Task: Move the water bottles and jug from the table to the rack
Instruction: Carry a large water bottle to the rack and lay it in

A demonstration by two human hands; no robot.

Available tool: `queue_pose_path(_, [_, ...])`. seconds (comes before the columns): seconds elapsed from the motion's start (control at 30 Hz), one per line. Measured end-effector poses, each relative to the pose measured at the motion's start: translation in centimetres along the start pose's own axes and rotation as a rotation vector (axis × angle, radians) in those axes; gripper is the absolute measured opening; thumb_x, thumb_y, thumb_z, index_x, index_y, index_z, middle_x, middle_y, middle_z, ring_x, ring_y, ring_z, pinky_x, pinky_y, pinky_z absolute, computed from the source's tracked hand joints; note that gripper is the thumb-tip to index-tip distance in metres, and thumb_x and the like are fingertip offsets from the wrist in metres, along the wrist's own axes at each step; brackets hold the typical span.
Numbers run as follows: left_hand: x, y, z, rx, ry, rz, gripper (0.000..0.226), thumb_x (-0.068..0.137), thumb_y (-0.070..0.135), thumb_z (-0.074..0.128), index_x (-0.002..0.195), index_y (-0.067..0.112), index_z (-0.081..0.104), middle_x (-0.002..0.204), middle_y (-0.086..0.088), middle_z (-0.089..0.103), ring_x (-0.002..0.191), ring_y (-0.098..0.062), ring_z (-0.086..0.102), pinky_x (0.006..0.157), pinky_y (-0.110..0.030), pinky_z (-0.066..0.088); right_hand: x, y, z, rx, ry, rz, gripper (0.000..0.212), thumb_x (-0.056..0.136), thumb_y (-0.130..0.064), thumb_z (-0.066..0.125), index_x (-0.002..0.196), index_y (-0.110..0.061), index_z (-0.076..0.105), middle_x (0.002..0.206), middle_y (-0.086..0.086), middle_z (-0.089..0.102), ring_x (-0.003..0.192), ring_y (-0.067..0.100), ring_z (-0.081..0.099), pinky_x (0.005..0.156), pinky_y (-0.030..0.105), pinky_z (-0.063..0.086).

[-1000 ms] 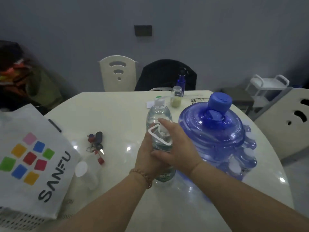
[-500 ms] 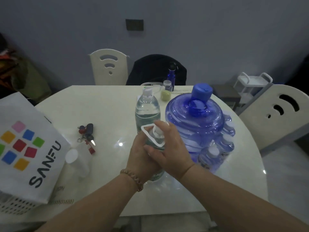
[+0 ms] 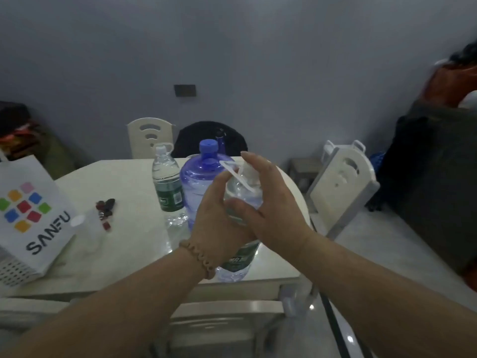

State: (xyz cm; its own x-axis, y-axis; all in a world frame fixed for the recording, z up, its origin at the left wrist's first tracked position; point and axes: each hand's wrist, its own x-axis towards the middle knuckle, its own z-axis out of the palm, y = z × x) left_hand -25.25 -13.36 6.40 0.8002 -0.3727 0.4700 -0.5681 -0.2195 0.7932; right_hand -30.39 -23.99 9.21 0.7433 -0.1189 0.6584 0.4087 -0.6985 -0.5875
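Left hand [image 3: 219,218]: I see it wrapped around the body of the water bottle [image 3: 240,259], fingers curled on the near-left side; a bead bracelet [image 3: 198,257] sits on the wrist.
Right hand [image 3: 271,210]: I see it closed on the same bottle from the right, thumb across the front, fingertips up by the white cap and its loop handle.
Water bottle: clear, green label low down, tilted with its top away from me; its base shows above the near edge of the table [image 3: 124,241]. I cannot tell if the base touches the tabletop.
Table: pale, glossy, rounded at the far right.
Chair back [image 3: 227,313]: pale, just below the table's near edge.
Shopping bag [image 3: 31,218]: white, coloured squares and dark lettering, standing at the table's left edge.
Keys [image 3: 105,208]: dark bunch with red pieces, right of the bag.
Second bottle [image 3: 169,187]: upright, clear, green label, white cap, left of the jug and just beside it.
Jug [image 3: 198,177]: large, blue, blue cap, upright behind my hands, partly hidden by them.
Far chairs: one pale with cut-out slots [image 3: 149,136]; one draped in dark cloth [image 3: 209,138].
Rack [image 3: 343,148]: white, on the floor off the table's far right, partly behind another pale chair [image 3: 343,187].
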Motion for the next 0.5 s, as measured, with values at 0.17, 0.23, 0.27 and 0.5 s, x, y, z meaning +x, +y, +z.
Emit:
queue_pose_path(0.17, [-1.9, 7.7, 10.6, 0.01, -0.077, 0.141, 0.086, 0.053, 0.047, 0.083, 0.123, 0.03, 0.037, 0.116, 0.013, 0.054, 0.104, -0.002, 0.054, 0.094, -0.024, 0.047, -4.3, 1.7, -14.3, -0.181, -0.106, -0.02, 0.067, 0.082, -0.032, 0.071, 0.13, -0.045, 0.026, 0.133, 0.0, 0.047, 0.114, 0.009, 0.044, 0.094, 0.022, 0.034])
queue_pose_path(0.23, [-2.8, 10.1, 14.7, -0.031, -0.116, 0.172, 0.081, 0.056, 0.038, 0.086, 0.12, 0.032, 0.037, 0.115, 0.011, 0.055, 0.104, -0.005, 0.055, 0.094, -0.025, 0.047, -6.2, 3.3, -18.7, -0.234, -0.121, 0.005, 0.067, 0.082, -0.031, 0.071, 0.132, -0.045, 0.028, 0.128, -0.001, 0.046, 0.113, 0.009, 0.045, 0.094, 0.024, 0.035])
queue_pose_path(0.27, [-3.2, 11.1, 16.6, -0.05, -0.154, 0.18, 0.082, 0.056, 0.04, 0.086, 0.121, 0.035, 0.035, 0.115, 0.013, 0.054, 0.104, -0.003, 0.054, 0.095, -0.022, 0.045, -7.2, 4.3, -20.6, -0.258, -0.116, 0.016, 0.067, 0.082, -0.032, 0.07, 0.133, -0.044, 0.028, 0.126, -0.003, 0.044, 0.112, 0.009, 0.045, 0.095, 0.025, 0.036])
queue_pose_path(0.5, [-3.5, 13.1, 29.5, -0.239, -0.363, 0.17, 0.087, 0.053, 0.031, 0.088, 0.125, 0.036, 0.039, 0.115, 0.015, 0.057, 0.106, -0.004, 0.058, 0.091, -0.028, 0.052, -12.7, 11.5, -29.4, -0.39, -0.023, 0.131, 0.067, 0.083, -0.034, 0.065, 0.136, -0.036, 0.024, 0.126, 0.002, 0.044, 0.108, 0.013, 0.048, 0.093, 0.027, 0.04])
